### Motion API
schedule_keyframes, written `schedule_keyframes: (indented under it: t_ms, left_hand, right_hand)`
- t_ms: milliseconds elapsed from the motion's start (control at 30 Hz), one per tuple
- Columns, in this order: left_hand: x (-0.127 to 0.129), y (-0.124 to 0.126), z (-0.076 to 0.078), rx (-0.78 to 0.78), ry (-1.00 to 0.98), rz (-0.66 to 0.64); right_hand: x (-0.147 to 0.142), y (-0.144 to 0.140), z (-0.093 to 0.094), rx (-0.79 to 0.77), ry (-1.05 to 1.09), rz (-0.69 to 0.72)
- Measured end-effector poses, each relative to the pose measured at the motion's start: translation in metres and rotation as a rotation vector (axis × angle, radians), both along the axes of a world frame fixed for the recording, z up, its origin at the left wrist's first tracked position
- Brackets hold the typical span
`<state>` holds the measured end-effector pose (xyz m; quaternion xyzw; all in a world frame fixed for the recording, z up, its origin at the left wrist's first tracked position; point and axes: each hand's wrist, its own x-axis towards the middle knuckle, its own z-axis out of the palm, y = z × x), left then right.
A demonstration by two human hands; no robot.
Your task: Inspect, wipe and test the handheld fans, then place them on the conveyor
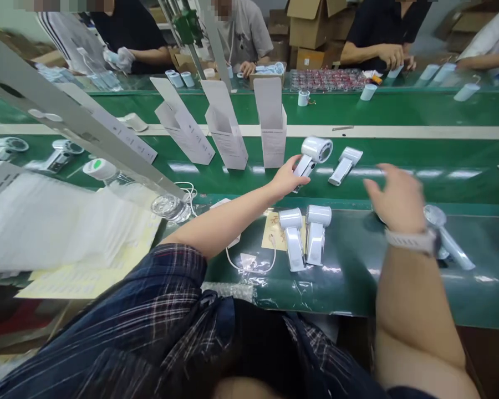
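Observation:
My left hand (286, 178) reaches out over the green conveyor belt (399, 160) and grips the handle of a white handheld fan (314, 152). Just right of it lies another white fan (345, 165), flat on the belt. My right hand (395, 197), blurred and with fingers spread, hovers over the near bench and holds nothing. A watch sits on that wrist. Two white fans (304, 235) lie side by side on the near green bench, between my arms. One more fan (447, 235) lies partly hidden behind my right wrist.
Three open white cartons (227, 130) stand upright on the belt. More fans (60, 155) lie at the left. White sheets (54, 221) and a cable (249, 265) lie on the bench. Other people work across the belt among cardboard boxes (311, 27).

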<state>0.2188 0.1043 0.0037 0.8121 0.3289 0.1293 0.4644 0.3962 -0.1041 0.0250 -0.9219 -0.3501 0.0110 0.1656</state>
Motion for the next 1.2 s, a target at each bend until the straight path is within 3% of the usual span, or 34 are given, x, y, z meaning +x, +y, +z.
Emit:
schedule_keyframes:
  t_ms: [100,200,267,333,433,500,567,600,700,767,833,900,967,1100,1200]
  left_hand:
    - [-0.046,-0.024,0.02,-0.34,-0.32,-0.057]
    - [-0.104,-0.048,0.024,-0.684,-0.47,-0.036]
    - [-0.132,-0.061,0.015,-0.844,-0.488,0.014]
    - [-0.145,-0.069,0.003,-0.974,-0.535,0.063]
    - [-0.14,-0.075,-0.012,-1.16,-0.656,0.076]
    - [-0.135,-0.076,-0.017,-1.269,-0.696,0.024]
    - [-0.137,-0.077,-0.016,-1.302,-0.733,0.013]
    - [-0.142,-0.077,-0.015,-1.287,-0.765,0.035]
    - [-0.164,-0.081,-0.01,-1.186,-0.887,0.141]
    - [-0.182,-0.081,-0.006,-1.132,-0.951,0.182]
    - [-0.198,-0.08,-0.003,-1.11,-0.992,0.205]
    - [-0.213,-0.078,0.001,-1.117,-1.002,0.229]
    - [-0.224,-0.076,0.006,-1.128,-0.996,0.26]
    - [-0.229,-0.074,0.014,-1.119,-1.059,0.27]
    - [-0.223,-0.075,0.016,-1.083,-1.099,0.187]
  right_hand:
    - [-0.003,0.077,-0.016,-0.074,0.136,0.079]
    - [-0.001,0.103,-0.02,-0.082,0.18,0.054]
    - [-0.01,0.088,-0.009,-0.061,0.219,0.08]
    - [-0.034,0.057,0.007,-0.026,0.26,0.141]
    - [-0.094,0.006,0.02,0.06,0.256,0.296]
    - [-0.14,-0.018,0.015,0.213,0.2,0.518]
    - [-0.178,-0.03,0.001,0.296,0.195,0.683]
    - [-0.192,-0.03,-0.01,0.327,0.2,0.701]
    - [-0.212,-0.017,-0.045,0.387,0.062,0.577]
    - [-0.216,-0.003,-0.063,0.335,-0.11,0.5]
    - [-0.221,0.006,-0.07,0.242,-0.18,0.495]
    - [-0.231,0.006,-0.066,0.246,-0.122,0.519]
    - [-0.246,-0.003,-0.055,0.297,0.111,0.568]
    - [-0.276,-0.021,-0.032,0.287,0.974,0.665]
    - [-0.293,-0.022,-0.029,0.452,1.187,0.636]
